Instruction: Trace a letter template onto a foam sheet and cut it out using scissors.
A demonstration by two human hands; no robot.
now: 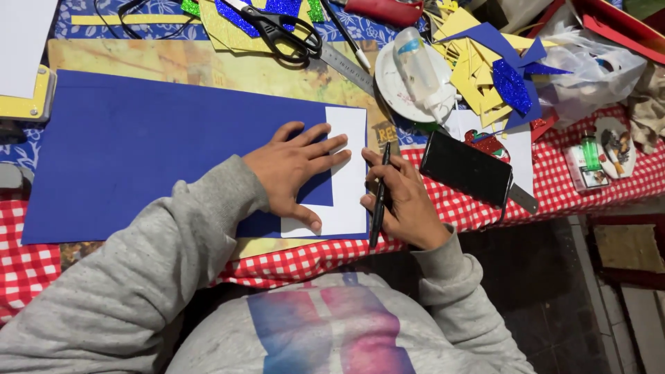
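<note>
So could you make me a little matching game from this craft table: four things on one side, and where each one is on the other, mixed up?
Things:
1. black pen
2. scissors
3. glue bottle
4. dark phone

Places:
A. lying on a white plate
B. held in the right hand
C. on the red checked cloth, right of the right hand
D. at the far edge of the table, on yellow and blue glitter paper

Pairs: 1-B, 2-D, 3-A, 4-C

The right hand holds the pen beside a white sheet that the left hand presses flat.
</note>
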